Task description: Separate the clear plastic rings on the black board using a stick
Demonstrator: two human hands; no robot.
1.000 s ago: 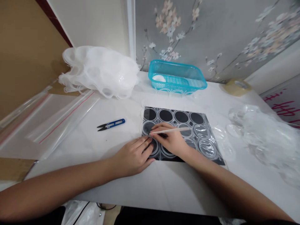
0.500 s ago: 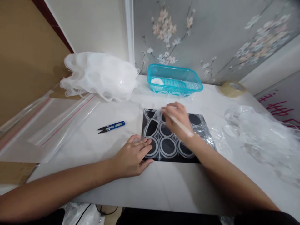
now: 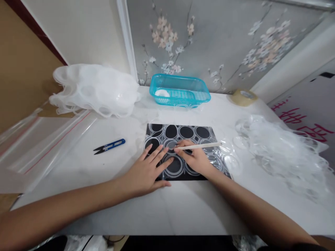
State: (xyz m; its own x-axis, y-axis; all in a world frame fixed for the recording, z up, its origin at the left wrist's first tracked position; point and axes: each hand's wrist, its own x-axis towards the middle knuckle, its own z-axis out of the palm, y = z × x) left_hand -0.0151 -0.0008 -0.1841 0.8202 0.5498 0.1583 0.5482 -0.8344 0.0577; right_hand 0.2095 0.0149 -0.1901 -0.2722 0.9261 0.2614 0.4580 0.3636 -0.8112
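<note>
A black sheet [image 3: 193, 177] lies on the white table under a clear film sheet [image 3: 173, 166] patterned with rows of whitish rings. My left hand [image 3: 150, 169] rests palm down with fingers spread over the sheet's lower left part. Pinched in my right hand [image 3: 195, 158] is a slim white pen-like stick [image 3: 201, 145], lying at a low slant. Its tip, at my fingertips, is near a ring in the middle row; whether it touches cannot be made out. Blue-handled thread snips [image 3: 110, 146] lie on the table left of the sheet.
A turquoise plastic basket [image 3: 180, 101] holding a white roll stands at the back wall. Beside it at left is a heap of white ring sheets [image 3: 94, 90]. Clear zip bags [image 3: 52, 143] lie far left. A tape roll [image 3: 243, 97] and crumpled clear ring scraps [image 3: 285, 157] are at right.
My right hand has come down from the sheet's upper part to its middle, the stick turning flatter. My left fingers have spread out. The lifted film at upper left lies flatter; the view has shifted right.
</note>
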